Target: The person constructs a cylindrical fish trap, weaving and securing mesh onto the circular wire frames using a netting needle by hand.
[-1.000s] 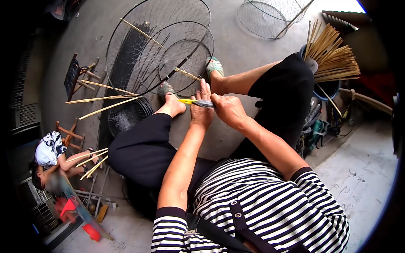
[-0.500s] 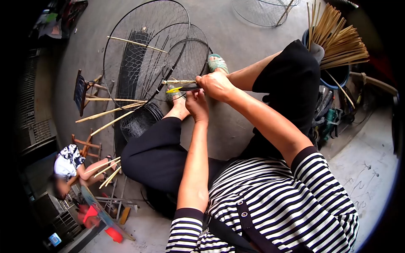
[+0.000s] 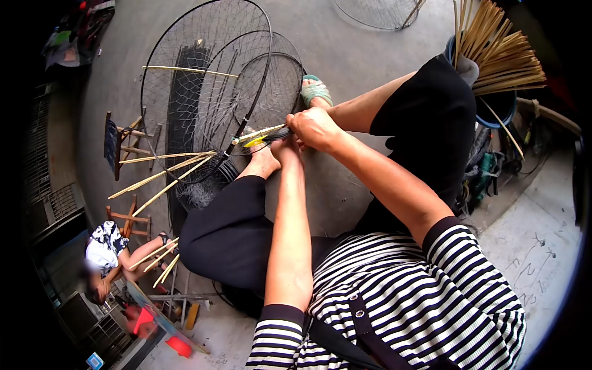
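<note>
In the head view, my right hand [image 3: 316, 129] is closed around the end of a thin bamboo stick [image 3: 264, 131]. That stick runs left to a joint on the black hoop of a round net [image 3: 206, 92]. Just below, my left hand [image 3: 287, 150] is closed at the dark end of a yellow-tipped netting shuttle [image 3: 254, 142], which looks wound with black twine. Its fingertips are partly hidden, close against my right hand. The net stands tilted in front of my feet, with another bamboo stick [image 3: 188, 71] across its mesh.
Bamboo sticks fill a blue bucket [image 3: 499, 111] beside my right knee. Several longer sticks [image 3: 157, 174] jut out left of the net, near a small wooden stool [image 3: 113, 146]. Another person [image 3: 105, 250] sits at lower left. A second net [image 3: 376, 12] lies at the top.
My left hand has moved slightly down and tucked in closer under my right hand, taking the shuttle lower. The net's hoop joint has shifted down and the stick now slants upward to the right.
</note>
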Demonstrator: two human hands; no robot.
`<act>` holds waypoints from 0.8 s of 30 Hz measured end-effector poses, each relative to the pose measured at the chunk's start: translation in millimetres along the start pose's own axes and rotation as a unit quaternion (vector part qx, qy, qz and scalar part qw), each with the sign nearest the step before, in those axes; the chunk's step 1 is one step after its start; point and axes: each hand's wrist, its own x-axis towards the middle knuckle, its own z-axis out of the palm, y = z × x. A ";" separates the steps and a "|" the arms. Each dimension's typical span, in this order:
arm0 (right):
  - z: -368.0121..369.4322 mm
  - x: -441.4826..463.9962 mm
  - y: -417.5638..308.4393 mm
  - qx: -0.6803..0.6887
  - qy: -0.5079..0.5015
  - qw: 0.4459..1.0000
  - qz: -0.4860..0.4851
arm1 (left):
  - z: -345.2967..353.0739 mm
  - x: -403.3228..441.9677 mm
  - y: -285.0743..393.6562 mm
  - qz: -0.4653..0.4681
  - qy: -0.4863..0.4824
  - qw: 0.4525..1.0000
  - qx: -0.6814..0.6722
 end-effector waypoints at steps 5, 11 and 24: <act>5.5 2.9 16.9 -0.040 0.089 0.995 -0.008 | -4.2 -15.4 43.3 -0.048 -0.145 0.966 0.207; 6.4 -12.6 16.6 -0.049 0.172 0.984 0.014 | -6.0 8.6 22.7 0.014 -0.128 0.989 -0.077; 22.6 1.3 -2.8 0.041 0.153 0.983 0.091 | 11.0 20.0 12.8 -0.118 0.011 0.965 -0.235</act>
